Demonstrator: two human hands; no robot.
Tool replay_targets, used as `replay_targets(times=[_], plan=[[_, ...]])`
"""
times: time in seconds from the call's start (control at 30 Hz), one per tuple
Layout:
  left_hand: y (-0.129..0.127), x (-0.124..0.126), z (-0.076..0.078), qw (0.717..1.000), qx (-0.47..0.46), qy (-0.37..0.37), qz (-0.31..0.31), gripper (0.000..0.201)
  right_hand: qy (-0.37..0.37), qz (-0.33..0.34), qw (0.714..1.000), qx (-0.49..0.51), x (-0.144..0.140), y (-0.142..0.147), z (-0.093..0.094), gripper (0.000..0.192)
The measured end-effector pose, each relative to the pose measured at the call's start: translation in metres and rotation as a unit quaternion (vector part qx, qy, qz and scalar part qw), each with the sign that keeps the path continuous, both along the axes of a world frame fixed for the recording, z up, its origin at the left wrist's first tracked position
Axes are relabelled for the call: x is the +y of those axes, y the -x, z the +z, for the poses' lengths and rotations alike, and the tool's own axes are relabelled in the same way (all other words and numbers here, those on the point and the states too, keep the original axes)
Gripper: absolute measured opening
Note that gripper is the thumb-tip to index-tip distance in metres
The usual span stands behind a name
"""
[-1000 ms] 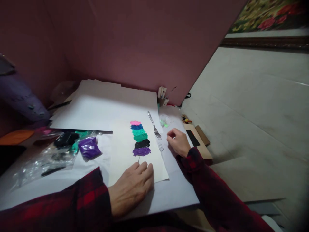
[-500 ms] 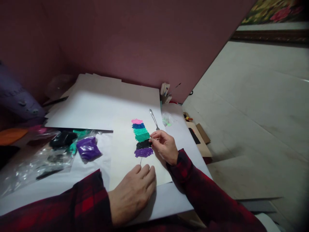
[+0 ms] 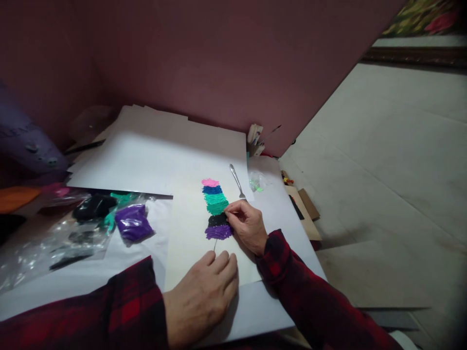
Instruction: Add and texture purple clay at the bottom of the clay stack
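Nearby, fork [image 3: 237, 181] lies behind right hand [image 3: 247, 226].

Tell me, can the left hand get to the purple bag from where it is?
Probably yes. The left hand lies flat on the paper, and the purple bag sits close by with nothing between them.

Sleeves: both arms wear long sleeves in a red and black plaid, dark and soft-looking like flannel.
Left cuff: ends at the wrist just behind the left hand [image 3: 202, 296], with broad red checks on black.
Right cuff: closes snugly at the wrist behind the right hand [image 3: 246, 226].
Hands: bare, no rings or watch visible.
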State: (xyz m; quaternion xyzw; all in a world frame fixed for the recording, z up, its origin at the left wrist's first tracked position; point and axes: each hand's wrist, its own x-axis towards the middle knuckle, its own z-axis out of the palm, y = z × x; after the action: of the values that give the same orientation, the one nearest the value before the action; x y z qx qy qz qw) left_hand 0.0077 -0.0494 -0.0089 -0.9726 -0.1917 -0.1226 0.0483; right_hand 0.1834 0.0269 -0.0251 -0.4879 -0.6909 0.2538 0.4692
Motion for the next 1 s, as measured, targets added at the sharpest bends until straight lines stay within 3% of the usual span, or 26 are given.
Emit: replay_targets(times=[1.0], plan=[[-0.0010,0.0015,0.0024,1.000,0.010,0.009,-0.005,0.029,-0.012,0.032,0.997,-0.064,-0.0007,0.0003,0.0074,0.015]])
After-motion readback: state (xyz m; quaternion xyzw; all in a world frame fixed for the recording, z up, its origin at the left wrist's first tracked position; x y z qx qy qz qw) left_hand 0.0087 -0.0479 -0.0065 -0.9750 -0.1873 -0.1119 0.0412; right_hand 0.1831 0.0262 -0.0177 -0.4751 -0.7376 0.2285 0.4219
